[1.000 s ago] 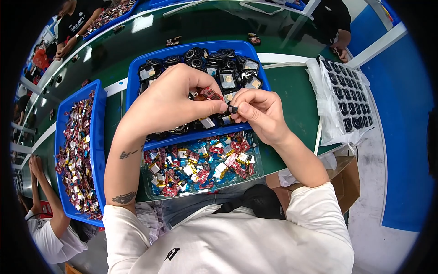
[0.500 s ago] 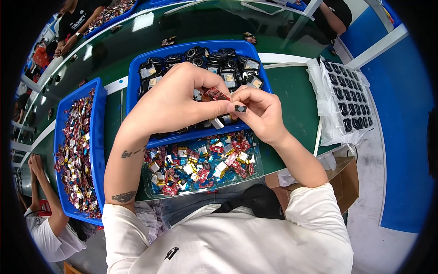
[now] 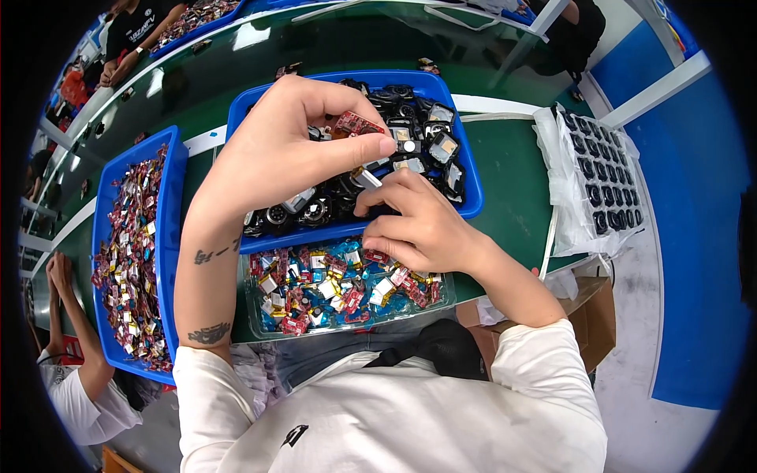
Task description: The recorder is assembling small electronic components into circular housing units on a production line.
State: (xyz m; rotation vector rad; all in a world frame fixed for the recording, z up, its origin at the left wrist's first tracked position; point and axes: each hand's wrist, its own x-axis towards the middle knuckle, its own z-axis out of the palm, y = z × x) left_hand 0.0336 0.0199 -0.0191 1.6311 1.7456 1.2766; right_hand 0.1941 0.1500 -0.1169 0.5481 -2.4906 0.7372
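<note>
Both hands parted, left hand [image 3: 288, 150] pinching red circuit board [image 3: 356, 124], right hand [image 3: 414, 225] curled

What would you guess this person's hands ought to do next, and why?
Probably bring the two hands together. The left hand pinches a small red circuit board above the blue bin of black parts, and the right hand holds a small silvery piece just below it. The two pieces are close but apart.

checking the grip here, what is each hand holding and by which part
The left hand pinches a small red circuit board by one end, between thumb and fingertips. Whether the right hand holds anything cannot be told.
</note>
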